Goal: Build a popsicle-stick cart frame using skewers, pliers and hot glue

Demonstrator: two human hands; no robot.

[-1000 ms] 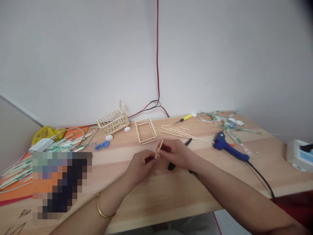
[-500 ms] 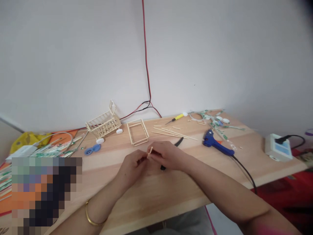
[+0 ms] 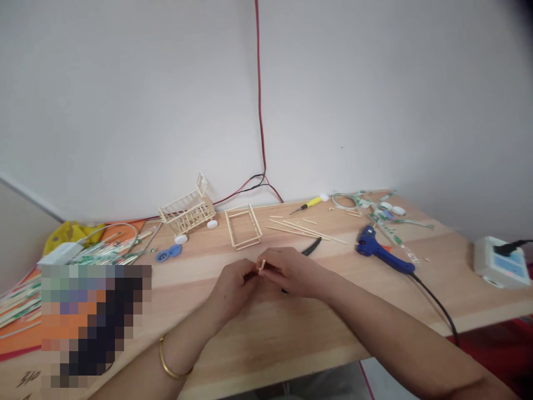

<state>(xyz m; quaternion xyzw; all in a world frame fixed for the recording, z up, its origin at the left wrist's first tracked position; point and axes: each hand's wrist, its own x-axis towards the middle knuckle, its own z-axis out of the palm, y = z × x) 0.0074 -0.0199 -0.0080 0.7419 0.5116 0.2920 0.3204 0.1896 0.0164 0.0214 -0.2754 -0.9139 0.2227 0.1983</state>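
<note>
My left hand (image 3: 235, 288) and my right hand (image 3: 288, 272) meet fingertip to fingertip above the front middle of the table. A short pale wooden stick (image 3: 262, 265) pokes up from the pinch of my right fingers. My left fingers are closed right beside it; what they grip is hidden. Partly under my right hand lies a tool with a black curved handle (image 3: 312, 246). Just beyond the hands rests an open box-shaped frame of thin sticks (image 3: 243, 226). Left of it stands a small stick-built cart (image 3: 189, 214) with white round wheels.
Thin loose sticks (image 3: 297, 229) and a yellow-handled screwdriver (image 3: 310, 204) lie behind my right hand. A blue glue gun (image 3: 383, 254) with a black cable is at right, near a white power socket box (image 3: 502, 262). Blue caps (image 3: 169, 253) and wrapped sticks (image 3: 112, 250) lie left.
The view has swung slightly left, so everything sits further right in the picture. My hands stay together, and the short stick in the right fingers now points more steeply upward.
</note>
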